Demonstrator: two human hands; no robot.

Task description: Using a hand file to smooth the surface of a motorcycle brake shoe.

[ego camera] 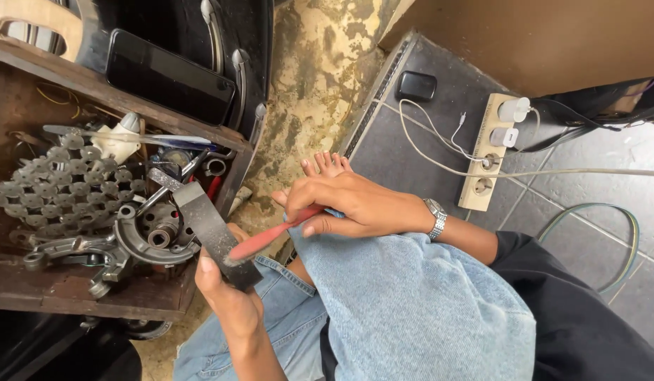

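My left hand (225, 293) grips the lower end of a flat dark metal piece (207, 222) that slants up toward the wooden box. In my right hand (341, 204) is a red toothbrush (267, 238), its bristled head resting on the lower part of that metal piece. A metal watch (435, 215) sits on my right wrist. Both hands are above my knees, which are in light blue jeans (412, 303). My bare toes (325, 164) show just beyond the right hand.
A wooden box (66, 300) at left holds a sprocket cluster (66, 187), a round metal housing (154, 236) and tools. A dark phone (168, 77) lies on its far rim. At right is a cream power strip (491, 152) with white chargers, cables and a small black case (416, 85).
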